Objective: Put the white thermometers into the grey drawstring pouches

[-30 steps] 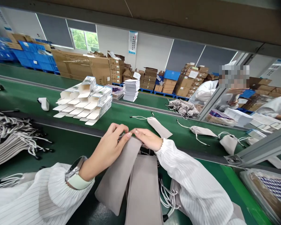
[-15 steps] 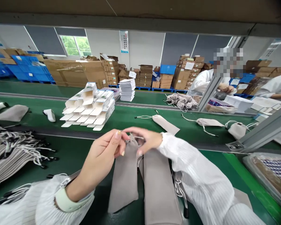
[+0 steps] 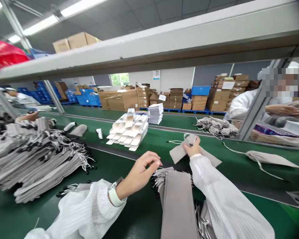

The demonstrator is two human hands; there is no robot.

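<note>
Long white ceiling lights [image 3: 41, 25] glow at upper left above my hands, their surfaces washed out to plain white, while daylight shows green through a small window [image 3: 119, 79] in the far wall. The scene is bright, yet the underside of the pale grey overhead shelf [image 3: 149, 61] lies in brown shadow. My right hand [image 3: 192, 146] looks slightly soft, and wide-angle distortion stretches the edges. Square pixel blocks hide a co-worker's head [image 3: 281, 82], and the upper right corner falls to black.
</note>
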